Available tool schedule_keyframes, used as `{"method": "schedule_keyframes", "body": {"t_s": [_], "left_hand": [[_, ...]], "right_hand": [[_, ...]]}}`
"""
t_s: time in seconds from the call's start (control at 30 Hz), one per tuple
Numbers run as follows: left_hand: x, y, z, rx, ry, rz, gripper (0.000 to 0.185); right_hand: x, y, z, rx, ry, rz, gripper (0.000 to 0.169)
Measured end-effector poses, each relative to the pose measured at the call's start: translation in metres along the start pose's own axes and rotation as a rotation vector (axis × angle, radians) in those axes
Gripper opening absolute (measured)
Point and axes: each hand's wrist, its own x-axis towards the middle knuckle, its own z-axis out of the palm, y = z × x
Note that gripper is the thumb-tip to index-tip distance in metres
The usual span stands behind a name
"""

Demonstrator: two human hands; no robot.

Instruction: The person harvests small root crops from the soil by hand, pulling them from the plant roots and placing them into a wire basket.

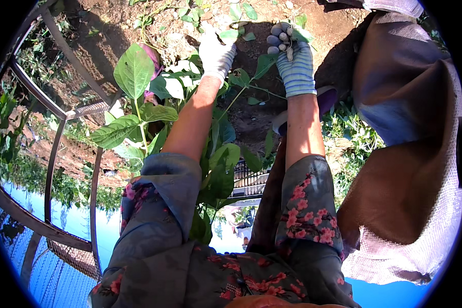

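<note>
My right hand (297,71), in a striped knit glove with grey-blue fingertips, is turned up with its fingers curled around several small pale pods (283,37) that look like peanuts. A green leaf (302,35) lies against that hand. To its left, over the soil, my left hand (216,54) wears a similar glove. Strong sunlight washes out its fingers, beside a small leaf (229,34), and I cannot tell whether they grip anything. Broad-leaved green stems (142,125) rise beside and below my left forearm.
A large brown woven sack (396,184) stands on the right. On the left is a metal frame (56,161) with bars. Bare soil (254,54) lies under my hands, with scattered leaves. A shoe (326,101) shows behind my right wrist, and a slatted crate (250,179) between my forearms.
</note>
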Motion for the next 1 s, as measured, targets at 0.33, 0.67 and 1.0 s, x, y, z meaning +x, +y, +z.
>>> {"method": "schedule_keyframes", "body": {"t_s": [0.33,0.67,1.0], "left_hand": [[-0.045,0.125,-0.027,-0.276,-0.134,0.308,0.041],[-0.04,0.11,-0.04,-0.201,-0.005,0.301,0.025],[0.016,0.006,-0.011,0.115,0.11,0.185,0.025]], "right_hand": [[0.022,-0.002,-0.01,0.179,-0.15,-0.057,0.028],[0.014,-0.013,0.009,0.055,-0.05,-0.102,0.03],[-0.004,-0.027,0.008,0.193,-0.21,-0.048,0.027]]}}
